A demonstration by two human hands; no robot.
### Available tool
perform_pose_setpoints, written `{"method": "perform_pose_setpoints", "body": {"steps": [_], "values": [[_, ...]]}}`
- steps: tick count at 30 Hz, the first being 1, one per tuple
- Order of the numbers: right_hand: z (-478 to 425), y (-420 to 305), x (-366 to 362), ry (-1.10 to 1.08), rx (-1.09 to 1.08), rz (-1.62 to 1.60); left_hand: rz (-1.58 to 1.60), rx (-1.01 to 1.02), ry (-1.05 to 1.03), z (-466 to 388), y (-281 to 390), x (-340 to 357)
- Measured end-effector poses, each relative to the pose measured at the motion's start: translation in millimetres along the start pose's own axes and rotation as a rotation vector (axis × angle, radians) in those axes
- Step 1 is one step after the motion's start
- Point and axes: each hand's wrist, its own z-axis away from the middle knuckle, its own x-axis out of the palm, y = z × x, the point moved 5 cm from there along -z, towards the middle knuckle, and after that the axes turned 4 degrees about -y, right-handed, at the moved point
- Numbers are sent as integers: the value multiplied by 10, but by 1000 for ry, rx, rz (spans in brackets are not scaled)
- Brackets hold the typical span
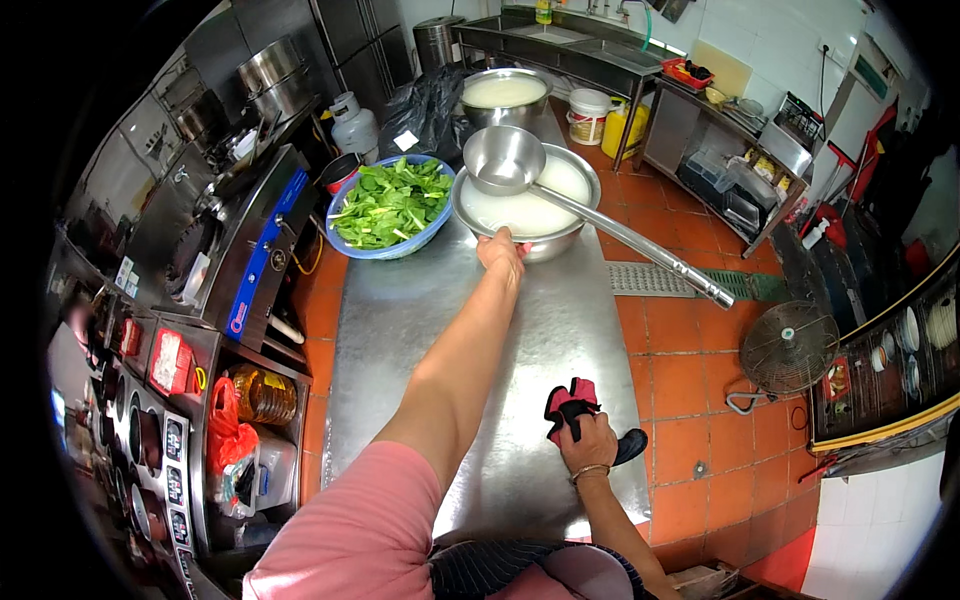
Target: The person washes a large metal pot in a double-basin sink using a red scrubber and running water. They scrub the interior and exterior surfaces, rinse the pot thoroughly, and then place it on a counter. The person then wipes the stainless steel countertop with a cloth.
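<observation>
My left hand [502, 253] grips the near rim of a steel bowl [592, 196] of cloudy white liquid. Across that bowl lies a long-handled steel ladle [504, 159], its handle reaching out to the right. Lower right on the steel table [420, 315], my right hand [589, 442] is closed on a red and black cloth [570, 405]; a dark end of fabric shows past its right side. Left of the bowl is a blue basin [442, 225] of cut leafy greens [390, 202].
Behind stand a second steel bowl [506, 116] of pale liquid and a black plastic bag [424, 112]. A stove [259, 255] and shelf run along the left. Right, on the tiled floor, stands a wire-cage fan [789, 346]. A gas cylinder [354, 126] stands back left.
</observation>
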Motion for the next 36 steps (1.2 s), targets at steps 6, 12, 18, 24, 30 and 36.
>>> {"method": "perform_pose_setpoints", "body": {"steps": [6, 12, 18, 24, 30, 36], "values": [[-3, -18, -5, 18, -7, 16, 13, 25, -3, 164, 24, -254], [3, 13, 24, 37, -16, 32, -4, 31, -6, 465, 111, -456], [4, -7, 19, 10, 4, 34, -6, 28, -9, 677, 189, -711], [5, -37, -16, -1, 19, 29, -4, 46, -46, 831, 271, -948], [9, -4, 25, 12, 15, 41, -50, 41, -58, 994, 360, -1170], [21, 0, 40, 7, 16, 60, -23, 51, -95, 1132, 390, -1372]]}}
